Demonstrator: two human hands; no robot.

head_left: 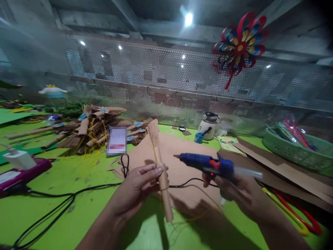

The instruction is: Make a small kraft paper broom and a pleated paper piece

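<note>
My left hand is closed around a rolled brown paper tube that flares into a pleated paper end at the top, with yellow thread running along it. The tube tilts slightly, its lower end toward me. In my right hand is a blue hot glue gun, with a clear glue stick jutting from its back and a small red light lit. Its nozzle points left toward the tube, a short gap apart. Brown paper sheets lie on the green table beneath both hands.
A pile of similar paper pieces lies at the left. Beside it are a purple power strip and a black cord. At the right are red and yellow scissors handles and a green basket. A white jar stands behind.
</note>
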